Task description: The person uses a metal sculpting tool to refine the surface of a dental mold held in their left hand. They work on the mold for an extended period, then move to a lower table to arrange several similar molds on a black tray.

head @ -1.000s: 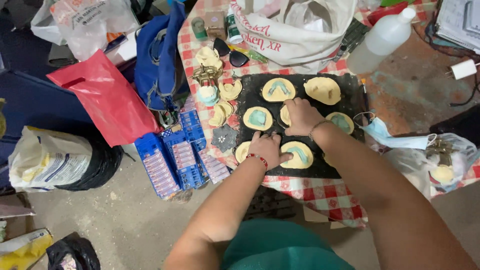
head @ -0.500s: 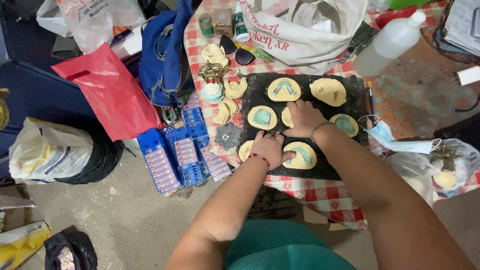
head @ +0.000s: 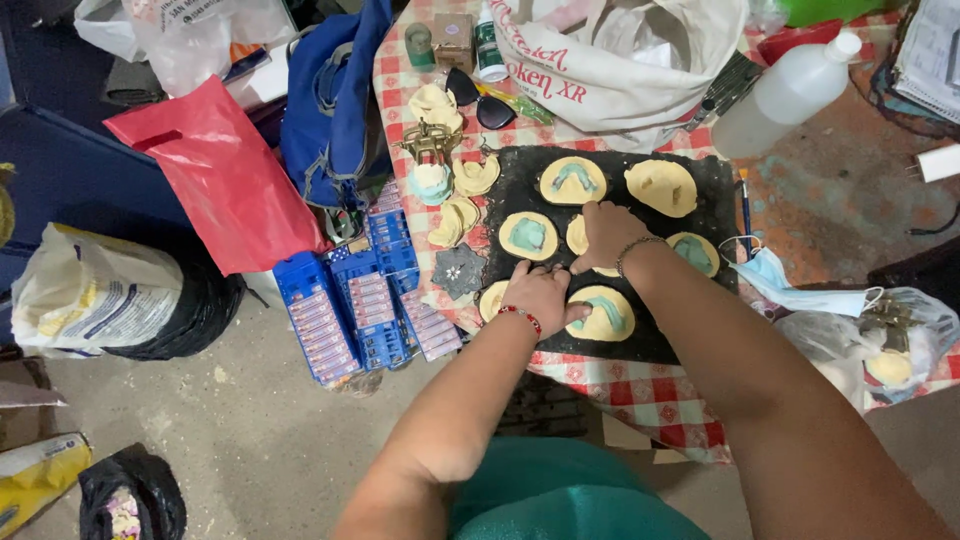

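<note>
Both hands worked the black tray (head: 690,345) on the worktop (head: 640,385). Left hand (head: 540,295) pressed fingers-down on a yellow plaster mould (head: 608,315) at the tray's near edge; right hand (head: 608,232) pinched the neighbouring mould (head: 578,235). Best practice, in my judgement: press evenly, don't disturb the teal impression (head: 598,312).

Even, soft overhead light; faint shadows beneath the forearms. The picture stays sharp at the centre, bends wide-angle toward the edges, and darkens along the left side, with no strong glare anywhere
</note>
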